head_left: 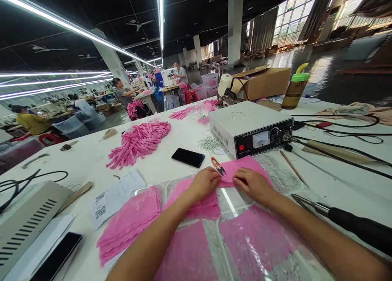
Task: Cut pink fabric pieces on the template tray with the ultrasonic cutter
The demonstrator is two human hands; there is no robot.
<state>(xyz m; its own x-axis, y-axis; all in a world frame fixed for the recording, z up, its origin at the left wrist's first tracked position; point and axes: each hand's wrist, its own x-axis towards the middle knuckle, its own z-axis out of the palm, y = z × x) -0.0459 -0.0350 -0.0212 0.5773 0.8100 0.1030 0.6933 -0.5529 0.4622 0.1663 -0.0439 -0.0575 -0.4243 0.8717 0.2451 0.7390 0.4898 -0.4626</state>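
A pink fabric piece (252,166) lies in front of the white control box, on a clear plastic-covered work area. My left hand (204,184) is closed, its fingertips pinching the fabric's near left corner. Curled fingers of my right hand (251,184) grip the near edge of the same piece, a short way to the right. Orange-handled thread snips (218,166) rest just beyond my left fingertips. A stack of pink fabric pieces (203,205) sits under and beside my left forearm. Another stack of pink pieces (130,221) is farther left.
The white control box (251,119) stands ahead, with cables to its right. A black-handled tool with a metal tip (352,219) points in from the right. A black phone (188,157), a pile of pink strips (141,142) and a bottle (295,89) are on the table. Co-workers sit beyond.
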